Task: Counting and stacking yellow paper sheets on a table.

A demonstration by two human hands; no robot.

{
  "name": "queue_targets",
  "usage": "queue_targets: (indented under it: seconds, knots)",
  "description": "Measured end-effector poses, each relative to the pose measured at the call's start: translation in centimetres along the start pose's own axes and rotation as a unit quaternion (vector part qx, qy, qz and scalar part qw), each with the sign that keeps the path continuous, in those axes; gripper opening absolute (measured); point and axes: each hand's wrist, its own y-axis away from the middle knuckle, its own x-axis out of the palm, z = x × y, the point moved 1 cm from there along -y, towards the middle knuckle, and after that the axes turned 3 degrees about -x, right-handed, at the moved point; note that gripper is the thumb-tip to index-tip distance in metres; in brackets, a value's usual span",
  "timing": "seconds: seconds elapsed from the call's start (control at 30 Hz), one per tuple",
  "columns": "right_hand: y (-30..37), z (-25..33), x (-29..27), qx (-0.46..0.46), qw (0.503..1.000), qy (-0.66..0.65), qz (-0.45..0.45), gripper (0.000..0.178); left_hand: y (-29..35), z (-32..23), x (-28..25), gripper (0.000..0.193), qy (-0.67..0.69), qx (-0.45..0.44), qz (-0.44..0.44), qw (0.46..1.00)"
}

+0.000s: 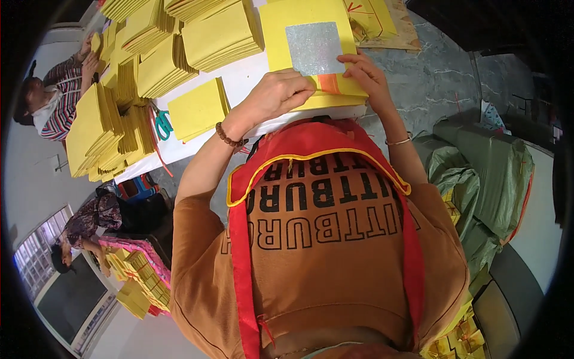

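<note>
A square silver foil sheet point(315, 48) lies on the top sheet of a stack of yellow paper point(276, 30) at the table's near edge. Below the foil an orange-red patch point(328, 84) shows on the yellow paper. My left hand point(280, 94), with a brown bead bracelet at the wrist, is closed at the foil's lower left corner; its fingertips are hidden, so what they grip is unclear. At the lower right corner, my right hand point(368, 76) has its thumb and forefinger bent together on the foil's edge.
Several yellow paper stacks point(221, 37) cover the white table point(173, 154) to the left, with green-handled scissors point(162, 124) beside a smaller stack point(197, 110). Two people point(54, 99) work at the left. Green wrapped bales point(499, 173) stand at the right.
</note>
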Motion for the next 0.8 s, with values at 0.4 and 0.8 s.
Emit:
queue_targets:
  seconds: [0.4,0.8]
  knots:
    - [0.2,-0.1,-0.9,-0.025,0.996,-0.055,0.06,0.018,0.3,1.1,0.6,0.013,0.071,-0.081,-0.01,0.994]
    - [0.0,0.7,-1.6,-0.052,0.983,0.077,0.16,0.046,0.0,0.7,0.0,0.013,0.138,-0.187,0.02,0.972]
